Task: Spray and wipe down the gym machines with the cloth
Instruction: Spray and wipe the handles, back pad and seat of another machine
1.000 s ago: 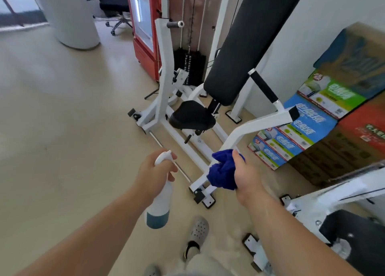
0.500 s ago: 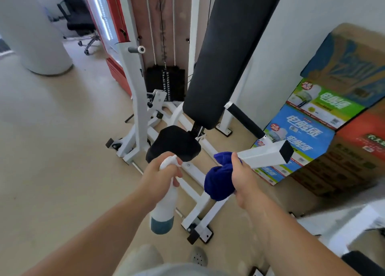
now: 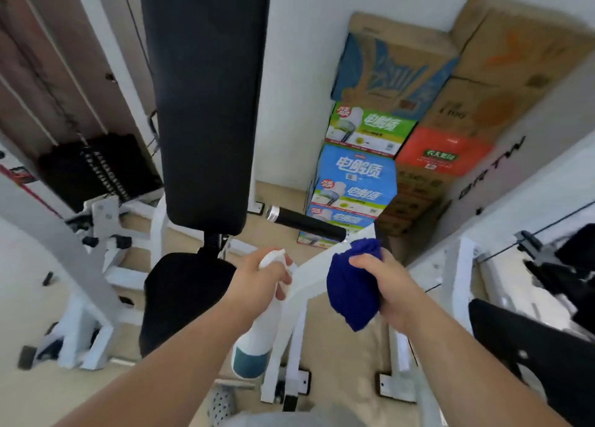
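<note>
— So, how is this stroke best done?

— Keep the right hand (image 3: 391, 289) wrapped round the bunched blue terry cloth (image 3: 349, 286). Press it flat on the white square-tube steel arm (image 3: 307, 273) of the machine. Then, I judge, draw it on toward the black rubber grip handle (image 3: 306, 223), at eleven o'clock of the cloth. The left hand (image 3: 257, 281) has its fingers curled round the neck of the white plastic spray bottle with the teal base (image 3: 256, 339). It should hold the bottle aside at nine o'clock, nozzle off the black padded seat (image 3: 183, 293).

— What differs from half a second ago?

— The cloth sits higher on the arm, now close under the handle. The bottle hangs beside it as before, and the view has come nearer.
</note>
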